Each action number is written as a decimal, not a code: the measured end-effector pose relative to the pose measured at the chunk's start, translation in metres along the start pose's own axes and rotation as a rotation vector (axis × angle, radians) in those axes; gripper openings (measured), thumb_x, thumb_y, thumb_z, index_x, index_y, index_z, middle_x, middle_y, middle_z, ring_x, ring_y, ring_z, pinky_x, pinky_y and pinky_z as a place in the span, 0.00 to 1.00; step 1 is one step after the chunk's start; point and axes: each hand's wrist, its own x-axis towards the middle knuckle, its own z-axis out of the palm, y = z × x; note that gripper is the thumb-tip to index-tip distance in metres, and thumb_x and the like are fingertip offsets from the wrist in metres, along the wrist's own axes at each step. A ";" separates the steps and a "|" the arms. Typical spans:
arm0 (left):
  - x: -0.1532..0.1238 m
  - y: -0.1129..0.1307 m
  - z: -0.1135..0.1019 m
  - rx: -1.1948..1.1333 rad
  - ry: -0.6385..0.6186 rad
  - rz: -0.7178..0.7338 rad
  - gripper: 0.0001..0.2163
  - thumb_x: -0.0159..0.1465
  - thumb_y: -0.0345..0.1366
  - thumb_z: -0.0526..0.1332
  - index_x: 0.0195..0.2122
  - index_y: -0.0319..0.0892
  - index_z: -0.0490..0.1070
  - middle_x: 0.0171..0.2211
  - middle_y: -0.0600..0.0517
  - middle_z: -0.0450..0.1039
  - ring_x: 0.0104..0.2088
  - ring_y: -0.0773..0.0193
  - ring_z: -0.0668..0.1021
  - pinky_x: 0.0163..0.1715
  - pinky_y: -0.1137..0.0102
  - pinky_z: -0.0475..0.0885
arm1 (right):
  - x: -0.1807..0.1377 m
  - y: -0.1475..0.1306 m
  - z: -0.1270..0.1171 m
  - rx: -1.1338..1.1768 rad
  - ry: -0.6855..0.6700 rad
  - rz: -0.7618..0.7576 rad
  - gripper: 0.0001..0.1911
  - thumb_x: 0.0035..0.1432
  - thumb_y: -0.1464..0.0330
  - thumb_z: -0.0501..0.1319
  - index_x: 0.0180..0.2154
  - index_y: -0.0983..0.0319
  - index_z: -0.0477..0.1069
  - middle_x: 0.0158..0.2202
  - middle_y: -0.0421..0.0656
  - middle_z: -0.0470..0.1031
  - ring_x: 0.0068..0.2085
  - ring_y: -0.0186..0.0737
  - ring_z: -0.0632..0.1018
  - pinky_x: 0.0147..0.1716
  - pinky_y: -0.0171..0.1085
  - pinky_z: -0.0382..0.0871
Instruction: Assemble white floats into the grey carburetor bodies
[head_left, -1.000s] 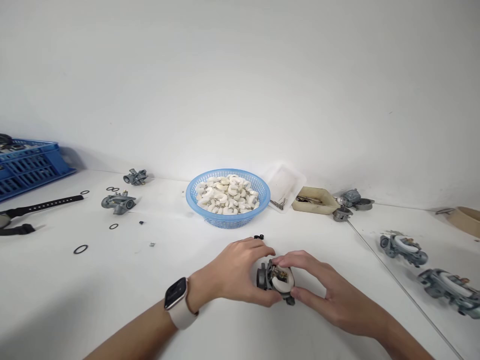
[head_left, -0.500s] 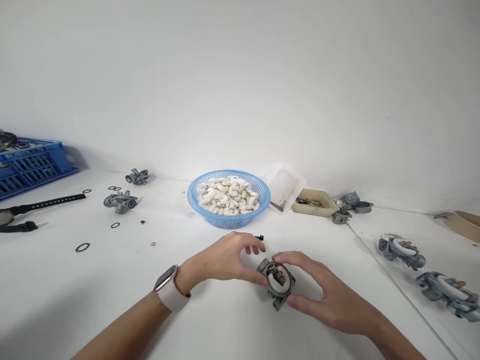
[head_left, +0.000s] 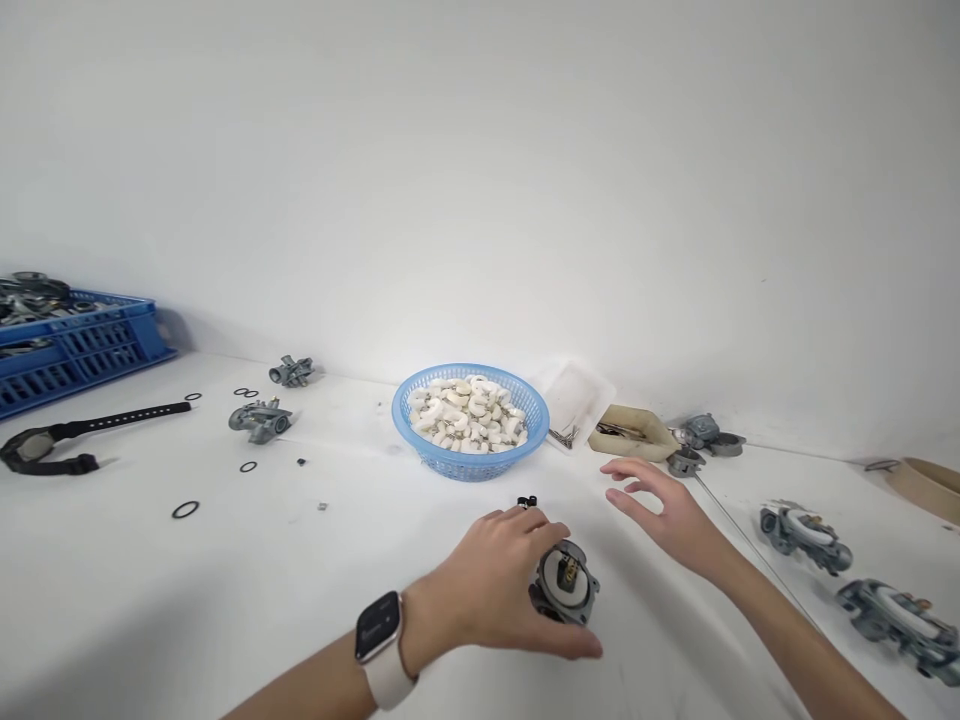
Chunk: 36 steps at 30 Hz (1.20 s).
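Note:
A grey metal carburetor [head_left: 568, 582] with a white ring-shaped float and brass parts facing up sits on the table in front of me. My left hand [head_left: 502, 580], a watch on its wrist, is wrapped round the left side of the carburetor, thumb along the near side and fingers at the far side. My right hand [head_left: 660, 510] is away from it, up and to the right, with nothing in it and its fingers apart. It is nearest to the cream tray [head_left: 660, 430] of small metal pieces. Small black parts [head_left: 527, 501] lie just beyond my left fingers.
A blue basket [head_left: 471, 465] holds white floats. Beside it leans a clear plastic tray [head_left: 581, 390] with small pins. More carburetors [head_left: 806, 537] lie at right and at left [head_left: 260, 421]. Rubber rings [head_left: 186, 510], a black strap [head_left: 124, 418] and a blue crate [head_left: 112, 345] are at left.
My right hand has let go of the carburetor and moved up and away to the right. My left hand has closed round the carburetor. The view has shifted slightly.

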 end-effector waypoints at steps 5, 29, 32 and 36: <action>-0.004 0.001 0.010 0.188 0.012 0.101 0.36 0.57 0.57 0.72 0.63 0.47 0.68 0.47 0.46 0.77 0.42 0.50 0.80 0.44 0.58 0.76 | 0.053 0.015 0.000 -0.320 -0.089 -0.101 0.17 0.71 0.55 0.57 0.54 0.54 0.75 0.61 0.47 0.76 0.59 0.53 0.77 0.56 0.49 0.74; -0.012 0.010 0.015 0.254 0.046 0.177 0.34 0.62 0.53 0.65 0.65 0.43 0.61 0.42 0.46 0.74 0.35 0.52 0.75 0.32 0.61 0.69 | 0.156 0.029 0.051 -0.840 -0.308 -0.124 0.09 0.64 0.73 0.58 0.34 0.59 0.76 0.34 0.50 0.81 0.38 0.51 0.80 0.33 0.40 0.58; -0.012 0.010 0.016 0.238 0.054 0.186 0.31 0.62 0.49 0.64 0.64 0.43 0.63 0.42 0.46 0.74 0.35 0.51 0.75 0.32 0.61 0.68 | 0.159 0.030 0.053 -0.842 -0.304 -0.118 0.08 0.62 0.74 0.59 0.33 0.59 0.76 0.33 0.49 0.81 0.37 0.49 0.80 0.34 0.39 0.59; -0.011 0.009 0.017 0.234 0.084 0.192 0.28 0.62 0.48 0.64 0.61 0.43 0.65 0.39 0.47 0.74 0.33 0.53 0.76 0.31 0.62 0.67 | 0.162 0.031 0.050 -0.803 -0.281 -0.116 0.08 0.62 0.74 0.60 0.35 0.59 0.77 0.34 0.48 0.81 0.37 0.49 0.80 0.34 0.39 0.59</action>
